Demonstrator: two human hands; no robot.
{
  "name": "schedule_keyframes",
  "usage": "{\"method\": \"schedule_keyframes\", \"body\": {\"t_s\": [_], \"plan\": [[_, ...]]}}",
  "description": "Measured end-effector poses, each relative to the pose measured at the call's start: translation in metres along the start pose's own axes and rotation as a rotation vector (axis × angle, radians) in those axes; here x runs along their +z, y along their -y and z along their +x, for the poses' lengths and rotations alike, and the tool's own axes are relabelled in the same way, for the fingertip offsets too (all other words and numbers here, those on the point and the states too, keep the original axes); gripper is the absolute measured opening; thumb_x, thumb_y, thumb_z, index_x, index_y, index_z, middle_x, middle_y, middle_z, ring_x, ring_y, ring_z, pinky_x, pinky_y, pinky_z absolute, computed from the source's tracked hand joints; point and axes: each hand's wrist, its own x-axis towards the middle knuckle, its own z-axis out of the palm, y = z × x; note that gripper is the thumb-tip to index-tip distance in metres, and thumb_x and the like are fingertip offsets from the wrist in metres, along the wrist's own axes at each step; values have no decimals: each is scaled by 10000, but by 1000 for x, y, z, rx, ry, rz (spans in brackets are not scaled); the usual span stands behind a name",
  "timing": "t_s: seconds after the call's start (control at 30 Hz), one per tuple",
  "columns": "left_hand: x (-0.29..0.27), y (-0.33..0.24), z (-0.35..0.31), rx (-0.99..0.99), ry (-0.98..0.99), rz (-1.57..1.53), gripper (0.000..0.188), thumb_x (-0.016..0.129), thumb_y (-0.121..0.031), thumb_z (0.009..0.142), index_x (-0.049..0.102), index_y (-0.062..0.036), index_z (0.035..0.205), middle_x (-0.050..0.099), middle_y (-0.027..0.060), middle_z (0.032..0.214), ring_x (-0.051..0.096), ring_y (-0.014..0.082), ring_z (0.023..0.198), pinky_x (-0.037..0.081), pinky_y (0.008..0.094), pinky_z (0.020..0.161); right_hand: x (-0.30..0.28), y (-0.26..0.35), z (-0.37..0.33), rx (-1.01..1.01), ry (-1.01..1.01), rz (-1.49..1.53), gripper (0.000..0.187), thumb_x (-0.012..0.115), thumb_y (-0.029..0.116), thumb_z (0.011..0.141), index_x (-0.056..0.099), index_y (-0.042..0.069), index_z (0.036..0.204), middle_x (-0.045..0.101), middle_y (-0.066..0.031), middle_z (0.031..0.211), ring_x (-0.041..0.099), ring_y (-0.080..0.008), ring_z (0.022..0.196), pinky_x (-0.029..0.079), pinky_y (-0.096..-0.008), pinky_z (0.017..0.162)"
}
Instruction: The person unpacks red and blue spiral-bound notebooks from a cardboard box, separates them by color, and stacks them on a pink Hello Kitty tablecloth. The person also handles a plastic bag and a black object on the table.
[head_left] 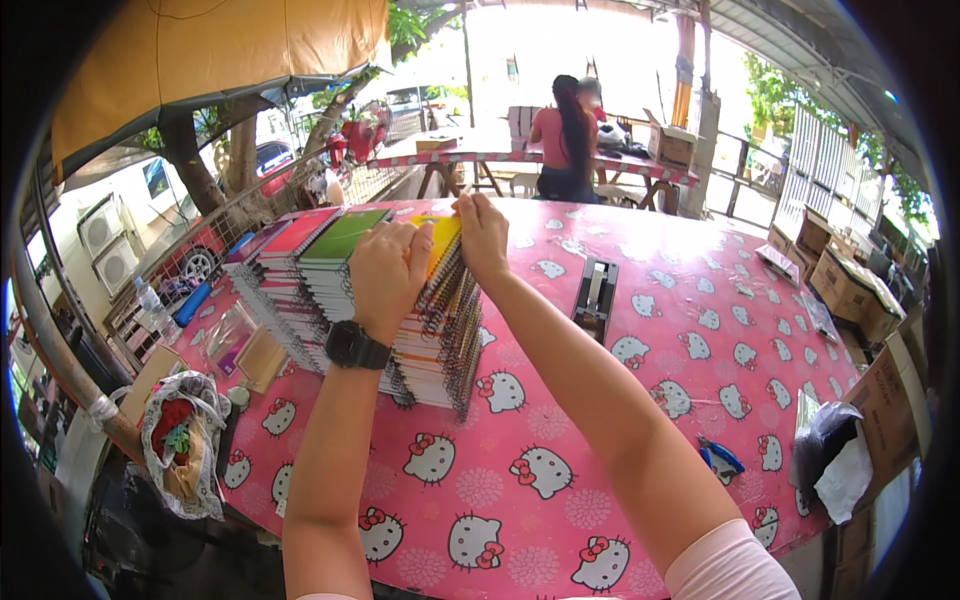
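Tall stacks of spiral notebooks stand side by side, with purple (258, 242), red-pink (300, 232), green (340, 236) and yellow (443, 240) covers on top. My left hand (392, 265), a black watch (357, 346) at its wrist, is closed over the near top of the yellow stack, thumb on the cover. At that stack's far right edge, my right hand (483, 238) presses in with its fingers bent round the corner. Wire coils stick out along the near and right sides. Part of the yellow cover is hidden by my hands.
A pink patterned cloth (545, 420) covers the table. A black long tool (595, 300) and blue-handled pliers (720, 458) lie to the right. Cardboard boxes (855, 290) stand at the right edge, a bag (183, 440) and bottle (153, 305) at left. Another person (566, 140) is at a farther table.
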Motion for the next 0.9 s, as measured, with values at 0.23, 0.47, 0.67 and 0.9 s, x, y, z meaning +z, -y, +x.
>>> {"method": "schedule_keyframes", "body": {"t_s": [0.23,0.47,0.67,0.9], "plan": [[0,2,-23,246,-270,18,154,501,-173,875,569,-81,771,575,37,783,528,220,797,353,373,761,7,-30,5,311,107,192,639,377,563,886,639,-15,961,638,-215,848,589,-328,857,420,-388,799],[9,-3,-33,177,-238,138,166,460,-195,900,580,-99,835,584,42,853,533,224,884,303,377,835,16,-25,4,314,-64,93,611,405,517,892,650,-43,873,631,-224,812,587,-320,811,424,-375,785],[28,-6,-53,150,-368,166,193,416,-210,935,562,-90,976,573,55,1015,508,231,999,267,402,898,5,-43,-10,433,-68,186,604,403,503,893,649,-49,862,617,-233,773,570,-306,766,423,-373,770],[35,-9,-56,16,-357,223,236,387,-260,943,551,-106,1017,566,50,1059,475,237,1073,183,437,970,9,-17,-22,343,-110,43,621,383,504,892,637,-63,896,617,-260,836,580,-345,826,411,-393,811]]}}
